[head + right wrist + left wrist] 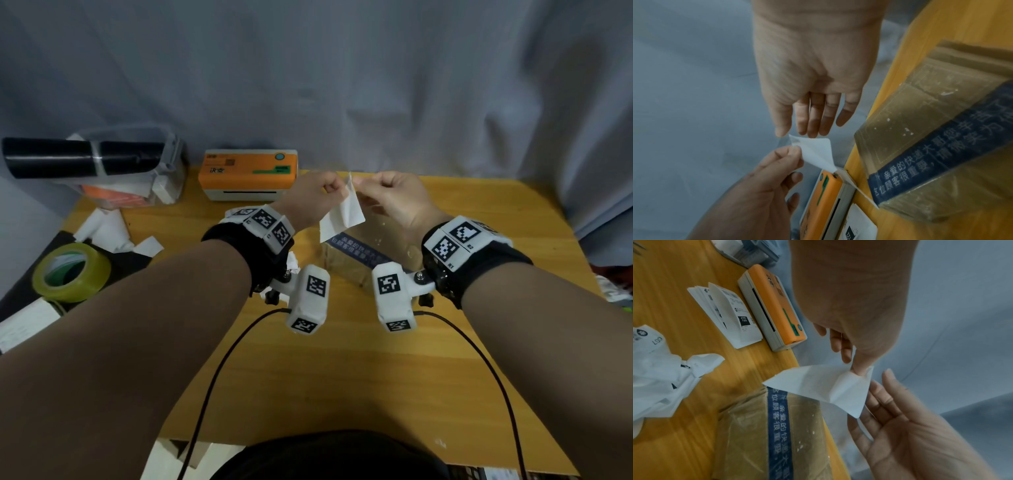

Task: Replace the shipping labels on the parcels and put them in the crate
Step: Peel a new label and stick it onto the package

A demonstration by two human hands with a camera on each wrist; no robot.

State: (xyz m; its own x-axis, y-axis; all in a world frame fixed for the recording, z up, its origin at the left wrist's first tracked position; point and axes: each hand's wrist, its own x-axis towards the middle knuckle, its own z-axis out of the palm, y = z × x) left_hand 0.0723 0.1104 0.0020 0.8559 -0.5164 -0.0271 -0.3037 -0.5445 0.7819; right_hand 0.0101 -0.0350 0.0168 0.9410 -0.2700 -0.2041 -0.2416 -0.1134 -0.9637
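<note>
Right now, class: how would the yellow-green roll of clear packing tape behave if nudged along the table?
The yellow-green roll of clear packing tape lies flat on its side, so it would probably slide, not roll. Its hollow core suggests it is fairly light.

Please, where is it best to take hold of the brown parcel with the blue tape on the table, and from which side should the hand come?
Probably grip the brown parcel by its two long sides, coming from above. It lies flat on the table with its top uncovered. Both hands, left and right, are above it and pinch a white label sheet, so one must let go first.
</note>
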